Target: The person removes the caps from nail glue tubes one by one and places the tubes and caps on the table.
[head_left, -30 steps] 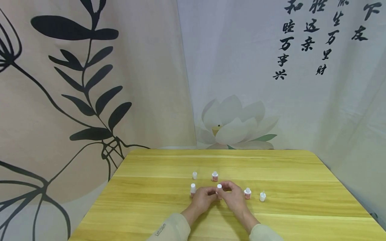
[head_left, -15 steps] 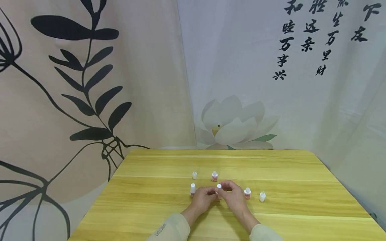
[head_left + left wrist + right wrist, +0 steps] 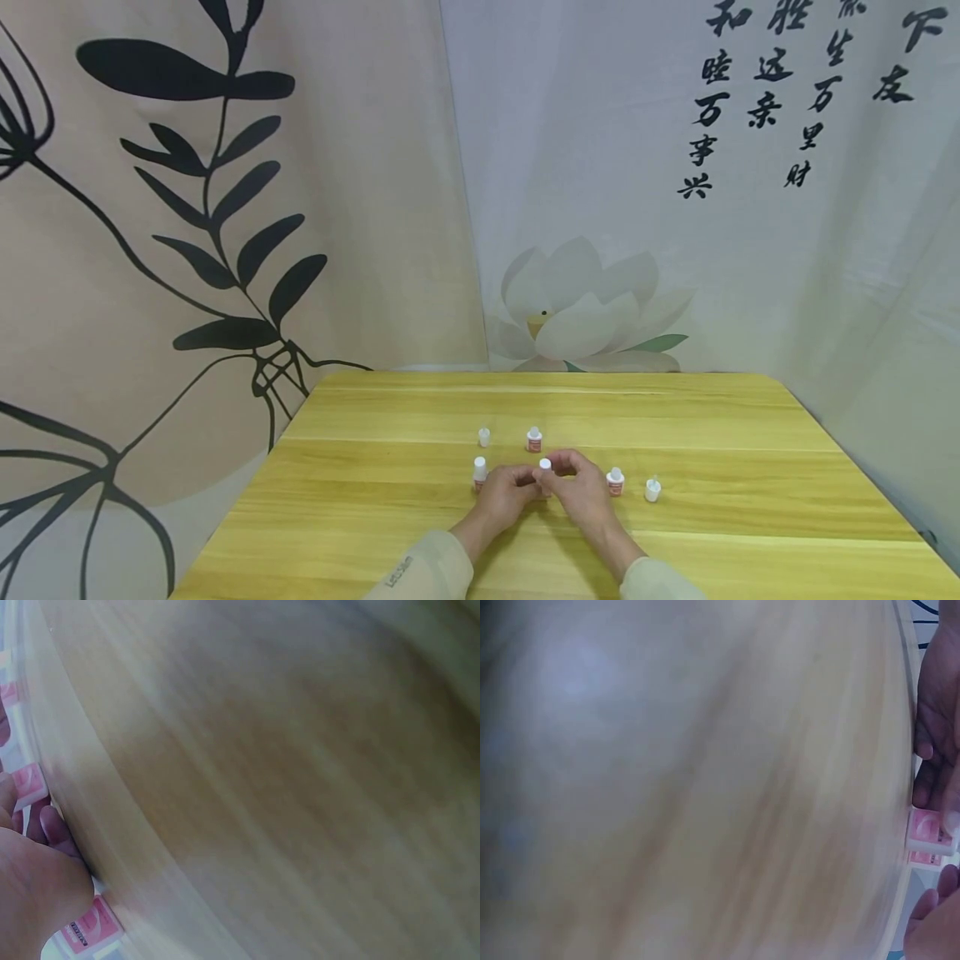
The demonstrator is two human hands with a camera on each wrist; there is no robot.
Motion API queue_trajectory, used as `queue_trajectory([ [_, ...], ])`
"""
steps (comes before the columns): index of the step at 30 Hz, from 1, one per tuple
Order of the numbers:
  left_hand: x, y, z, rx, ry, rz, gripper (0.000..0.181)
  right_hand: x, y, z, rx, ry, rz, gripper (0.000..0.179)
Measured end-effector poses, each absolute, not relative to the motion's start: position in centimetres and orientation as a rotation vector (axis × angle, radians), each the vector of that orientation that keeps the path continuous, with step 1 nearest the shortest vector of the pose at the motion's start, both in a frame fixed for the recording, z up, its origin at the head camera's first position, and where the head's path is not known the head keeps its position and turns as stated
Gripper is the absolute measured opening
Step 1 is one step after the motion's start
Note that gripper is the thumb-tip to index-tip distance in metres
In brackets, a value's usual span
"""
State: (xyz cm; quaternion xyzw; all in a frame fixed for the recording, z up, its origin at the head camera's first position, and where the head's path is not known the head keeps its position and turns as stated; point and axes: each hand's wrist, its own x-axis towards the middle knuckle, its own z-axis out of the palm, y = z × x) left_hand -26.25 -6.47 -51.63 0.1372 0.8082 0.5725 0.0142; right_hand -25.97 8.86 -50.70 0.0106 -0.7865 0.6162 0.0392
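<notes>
Between the two hands stands a small bottle (image 3: 924,825) with a pink label and a white cap (image 3: 545,464). My left hand (image 3: 506,497) grips the bottle's body from the left. From the right, my right hand (image 3: 587,497) pinches the cap with thumb and finger; its fingers partly hide the bottle in the head view. A capped bottle (image 3: 480,473) is just left of my left hand. Just beyond my right hand stands an uncapped-looking bottle (image 3: 616,482) with a white neck, and a loose white cap-like piece (image 3: 653,489) is to its right.
Farther back on the wooden table (image 3: 375,500) stand another pink-labelled bottle (image 3: 534,439) and a small white piece (image 3: 484,437). A printed curtain (image 3: 390,208) hangs behind the table's far edge.
Both hands stay in place around the bottle. The right fingers and the cap shift only very slightly; the other things have not moved.
</notes>
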Motion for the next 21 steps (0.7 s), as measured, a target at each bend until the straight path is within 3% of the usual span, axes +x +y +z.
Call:
queue_trajectory([
  [9,-26.13,-6.4,-51.57,0.401,2.561,1.723,0.011,-26.05,8.88,-50.67,0.062,-2.437,1.812,0.023],
  [17,-26.21,-6.45,-51.55,0.419,2.567,1.737,0.008,-26.02,8.98,-50.72,0.064,-2.435,1.838,0.038],
  [21,-26.09,-6.45,-51.44,0.42,2.55,1.742,0.009,-26.01,8.98,-50.72,0.046,-2.435,1.845,0.035],
])
